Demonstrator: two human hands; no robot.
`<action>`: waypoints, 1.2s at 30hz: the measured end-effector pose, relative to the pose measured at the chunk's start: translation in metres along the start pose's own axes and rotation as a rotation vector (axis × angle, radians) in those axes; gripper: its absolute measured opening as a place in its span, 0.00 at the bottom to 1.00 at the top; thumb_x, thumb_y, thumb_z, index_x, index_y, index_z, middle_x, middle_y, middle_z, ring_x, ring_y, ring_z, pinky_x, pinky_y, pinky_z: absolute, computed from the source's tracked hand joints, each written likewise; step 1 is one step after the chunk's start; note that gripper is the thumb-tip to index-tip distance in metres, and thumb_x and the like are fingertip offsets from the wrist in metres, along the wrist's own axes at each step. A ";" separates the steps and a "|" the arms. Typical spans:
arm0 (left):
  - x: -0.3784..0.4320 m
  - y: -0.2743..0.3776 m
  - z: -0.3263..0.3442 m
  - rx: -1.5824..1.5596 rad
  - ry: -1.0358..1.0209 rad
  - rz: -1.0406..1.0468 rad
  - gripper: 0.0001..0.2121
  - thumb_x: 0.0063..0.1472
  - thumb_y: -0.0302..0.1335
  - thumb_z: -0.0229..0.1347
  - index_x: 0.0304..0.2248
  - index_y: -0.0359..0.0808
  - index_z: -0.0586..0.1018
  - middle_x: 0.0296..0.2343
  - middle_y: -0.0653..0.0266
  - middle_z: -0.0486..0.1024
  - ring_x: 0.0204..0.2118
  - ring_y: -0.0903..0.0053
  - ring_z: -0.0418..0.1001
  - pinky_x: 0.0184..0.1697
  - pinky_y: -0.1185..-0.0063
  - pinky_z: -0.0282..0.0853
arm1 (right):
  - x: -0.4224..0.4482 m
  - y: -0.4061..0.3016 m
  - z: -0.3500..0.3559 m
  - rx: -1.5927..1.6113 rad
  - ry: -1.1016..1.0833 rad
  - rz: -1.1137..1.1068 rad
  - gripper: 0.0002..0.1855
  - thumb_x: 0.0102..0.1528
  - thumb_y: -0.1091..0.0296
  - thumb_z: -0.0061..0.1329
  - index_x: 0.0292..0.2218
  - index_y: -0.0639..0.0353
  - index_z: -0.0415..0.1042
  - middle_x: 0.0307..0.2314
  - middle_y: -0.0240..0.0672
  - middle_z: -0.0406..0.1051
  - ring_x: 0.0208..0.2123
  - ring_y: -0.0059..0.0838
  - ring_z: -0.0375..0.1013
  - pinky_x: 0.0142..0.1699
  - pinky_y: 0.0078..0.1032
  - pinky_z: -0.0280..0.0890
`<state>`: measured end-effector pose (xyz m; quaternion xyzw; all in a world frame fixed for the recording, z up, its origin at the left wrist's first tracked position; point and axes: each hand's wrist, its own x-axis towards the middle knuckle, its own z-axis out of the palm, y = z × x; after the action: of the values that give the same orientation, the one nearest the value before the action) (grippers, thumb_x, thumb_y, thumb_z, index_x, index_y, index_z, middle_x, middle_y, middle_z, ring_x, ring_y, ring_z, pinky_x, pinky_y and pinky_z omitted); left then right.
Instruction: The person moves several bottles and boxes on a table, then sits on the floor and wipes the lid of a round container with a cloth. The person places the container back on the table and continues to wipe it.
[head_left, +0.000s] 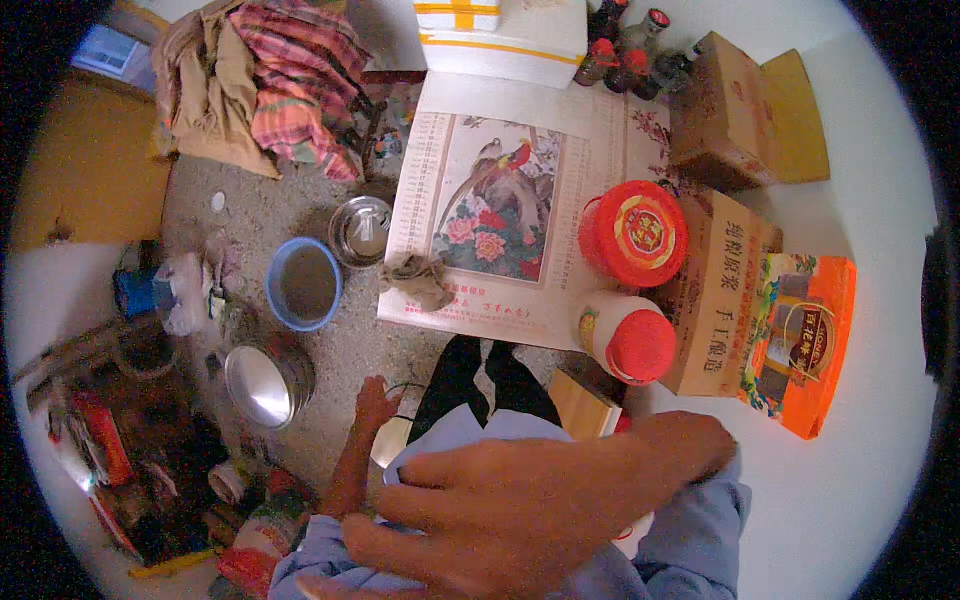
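My right hand (510, 510) is large and close to the camera, raised in front of my torso, its fingers spread and nothing seen in it. Lower and farther off, my left hand (375, 405) hangs at the left of my knees, near a thin dark cable or handle; whether it touches that is unclear. Beyond my knees lies a calendar sheet (555, 300) printed with birds and flowers. A crumpled brown cloth (420, 281) rests on the sheet's near left edge. Left of it are a clear glass bowl (362, 231) and a blue-rimmed basin (304, 285) of murky liquid.
Red-lidded tubs (634, 232), a cardboard box (712, 315) and an orange gift box (802, 345) stand at the right. A foam box (502, 45) and bottles (630, 56) are at the back. A metal pot (262, 386) stands on the left, near piled clutter.
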<state>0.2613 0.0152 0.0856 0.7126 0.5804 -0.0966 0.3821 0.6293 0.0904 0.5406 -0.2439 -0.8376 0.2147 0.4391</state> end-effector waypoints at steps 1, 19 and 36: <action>-0.019 -0.004 -0.004 0.058 0.023 -0.030 0.26 0.51 0.39 0.66 0.45 0.34 0.73 0.42 0.48 0.69 0.45 0.51 0.72 0.47 0.60 0.69 | 0.002 0.000 0.008 0.134 -0.182 0.053 0.21 0.58 0.59 0.48 0.51 0.53 0.72 0.34 0.42 0.72 0.30 0.38 0.76 0.32 0.35 0.70; -0.125 -0.145 0.096 -0.353 0.152 -0.355 0.23 0.52 0.45 0.65 0.31 0.31 0.75 0.27 0.48 0.75 0.35 0.54 0.75 0.39 0.61 0.71 | -0.345 0.103 0.198 0.214 -0.355 1.418 0.09 0.60 0.68 0.50 0.36 0.66 0.75 0.21 0.36 0.74 0.24 0.24 0.73 0.32 0.24 0.69; -0.086 -0.346 0.020 -0.146 0.163 -0.232 0.21 0.54 0.42 0.66 0.34 0.31 0.76 0.31 0.49 0.77 0.35 0.55 0.77 0.39 0.65 0.72 | -0.233 0.137 0.343 0.283 -0.379 1.387 0.12 0.63 0.63 0.50 0.41 0.62 0.74 0.29 0.34 0.76 0.27 0.23 0.76 0.32 0.25 0.73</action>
<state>-0.0709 -0.0507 -0.0276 0.6165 0.6934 -0.0396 0.3709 0.4866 0.0093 0.1366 -0.6178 -0.5164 0.5880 0.0769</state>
